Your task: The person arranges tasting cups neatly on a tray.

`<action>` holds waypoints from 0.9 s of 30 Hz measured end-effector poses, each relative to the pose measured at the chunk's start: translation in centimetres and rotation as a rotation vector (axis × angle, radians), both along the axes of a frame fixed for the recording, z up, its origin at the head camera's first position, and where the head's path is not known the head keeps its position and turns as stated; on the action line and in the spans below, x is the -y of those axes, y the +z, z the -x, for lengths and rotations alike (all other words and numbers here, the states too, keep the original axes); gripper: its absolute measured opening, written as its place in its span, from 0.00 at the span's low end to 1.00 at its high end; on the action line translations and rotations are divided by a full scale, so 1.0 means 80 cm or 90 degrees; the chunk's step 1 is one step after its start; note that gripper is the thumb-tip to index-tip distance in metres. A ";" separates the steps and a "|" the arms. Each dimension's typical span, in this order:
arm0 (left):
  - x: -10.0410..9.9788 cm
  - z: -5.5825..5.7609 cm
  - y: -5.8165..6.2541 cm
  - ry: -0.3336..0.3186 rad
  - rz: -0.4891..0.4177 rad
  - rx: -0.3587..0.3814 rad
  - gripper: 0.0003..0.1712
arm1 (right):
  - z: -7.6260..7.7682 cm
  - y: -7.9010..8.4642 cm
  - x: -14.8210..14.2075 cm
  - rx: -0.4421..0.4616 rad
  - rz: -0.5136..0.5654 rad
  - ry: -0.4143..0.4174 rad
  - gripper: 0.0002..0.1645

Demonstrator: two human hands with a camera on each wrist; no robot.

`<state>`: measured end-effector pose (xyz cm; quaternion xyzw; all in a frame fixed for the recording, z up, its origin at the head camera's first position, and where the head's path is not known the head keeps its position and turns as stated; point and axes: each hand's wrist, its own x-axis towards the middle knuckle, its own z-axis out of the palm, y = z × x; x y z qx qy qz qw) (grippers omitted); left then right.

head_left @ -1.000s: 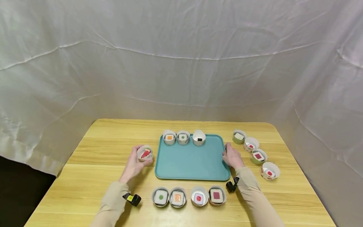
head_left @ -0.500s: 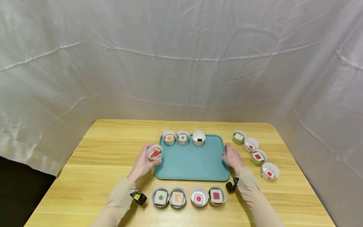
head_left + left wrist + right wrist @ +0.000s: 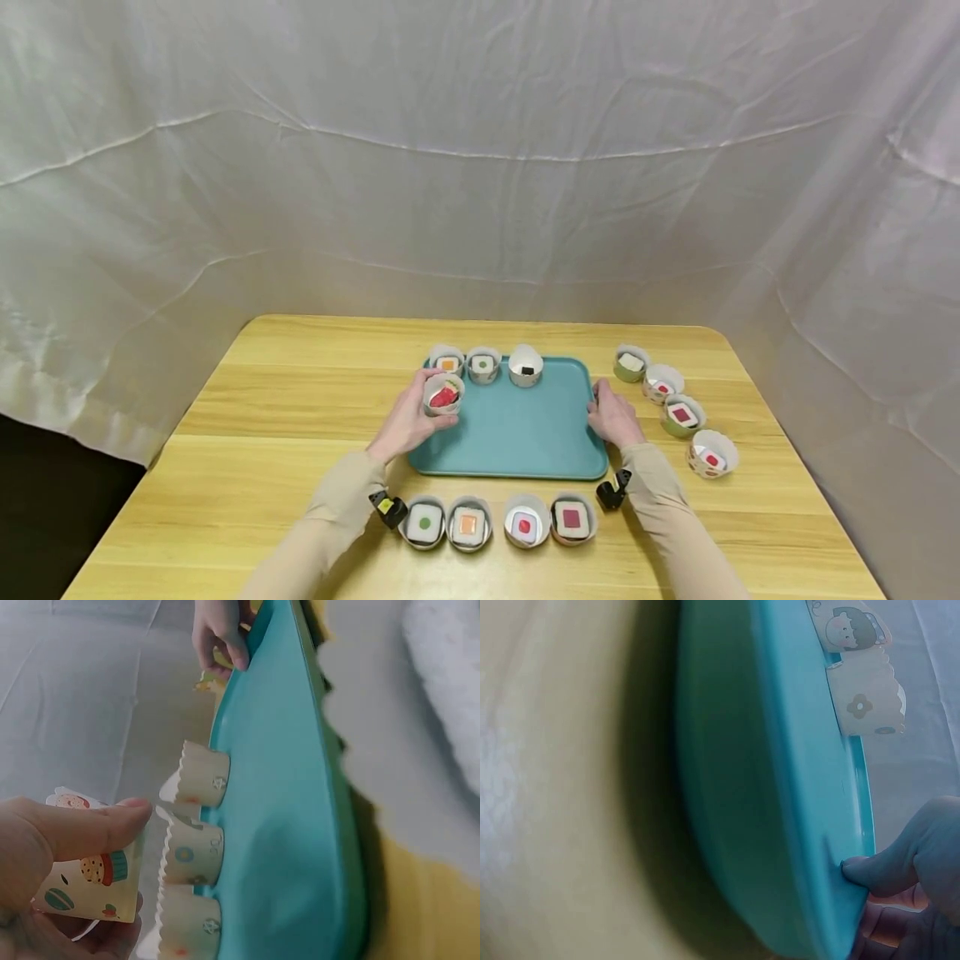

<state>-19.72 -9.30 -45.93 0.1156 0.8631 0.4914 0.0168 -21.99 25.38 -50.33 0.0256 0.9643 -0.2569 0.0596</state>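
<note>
My left hand [image 3: 407,423] grips a paper baking cup [image 3: 82,889] with printed cupcakes; a red piece [image 3: 444,397] lies inside it. Hand and cup are over the left part of a teal tray [image 3: 517,437], near its back-left corner. In the left wrist view, a gap shows between this cup and the tray surface. My right hand [image 3: 617,417] holds the tray's right edge, thumb on the inner surface and fingers curled outside. Along the tray's back edge stand three paper cups with toy sushi-like pieces: orange-topped [image 3: 447,364], green-dotted [image 3: 483,364] and black-patched [image 3: 527,371].
In front of the tray stands a row of cups, among them a green-dotted piece [image 3: 424,523] and a purple-square piece [image 3: 572,518]. More cups, such as a green one [image 3: 681,428], line the wooden table's [image 3: 300,383] right side. A grey curtain [image 3: 480,208] surrounds the back.
My left hand has carried the cup with the red piece rightward and slightly back, from beside the tray to over it. My right hand stays on the tray edge.
</note>
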 end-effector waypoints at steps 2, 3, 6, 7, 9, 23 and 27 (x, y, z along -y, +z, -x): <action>-0.003 0.003 0.003 -0.016 0.003 -0.004 0.40 | 0.000 0.000 0.000 -0.001 0.001 -0.001 0.15; -0.005 0.005 0.005 -0.024 0.005 -0.010 0.39 | 0.000 0.000 0.000 -0.001 0.000 -0.001 0.15; -0.009 0.010 0.011 -0.052 0.000 -0.025 0.40 | 0.000 0.000 0.000 -0.002 -0.001 -0.004 0.14; -0.010 0.012 0.013 -0.061 0.001 -0.030 0.40 | 0.001 0.000 0.000 -0.001 -0.002 -0.005 0.14; -0.012 0.016 0.017 -0.079 0.005 -0.034 0.41 | 0.001 0.000 0.000 -0.002 -0.003 -0.003 0.14; -0.048 0.050 0.041 -0.152 0.057 -0.043 0.40 | -0.001 0.001 -0.001 0.018 -0.002 -0.012 0.14; -0.066 0.058 0.045 -0.166 0.061 -0.046 0.40 | -0.001 0.002 -0.001 0.015 -0.002 -0.014 0.14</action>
